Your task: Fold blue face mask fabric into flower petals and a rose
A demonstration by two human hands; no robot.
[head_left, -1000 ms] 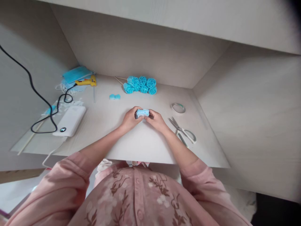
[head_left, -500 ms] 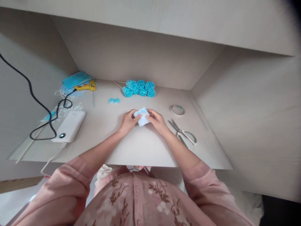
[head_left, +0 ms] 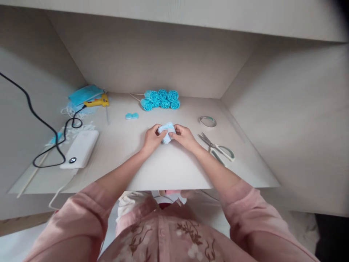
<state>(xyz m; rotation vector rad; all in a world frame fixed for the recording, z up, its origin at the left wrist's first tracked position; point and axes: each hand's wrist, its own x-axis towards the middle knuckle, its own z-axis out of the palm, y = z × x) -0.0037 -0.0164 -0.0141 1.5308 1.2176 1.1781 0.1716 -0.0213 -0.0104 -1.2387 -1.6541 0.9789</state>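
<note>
Left hand and right hand are both closed on a folded pale-blue sheet, pinched between their thumbs and fingers, just above the tabletop; beyond the grip lie blue rosettes with thin sticks, and, nearer and to its left, a blue bow-shaped piece; right of the grip rest a tape roll and scissors, blades pointing toward its far side; well left are a white power bank and, farther back, a yellow glue gun beside blue face masks.
</note>
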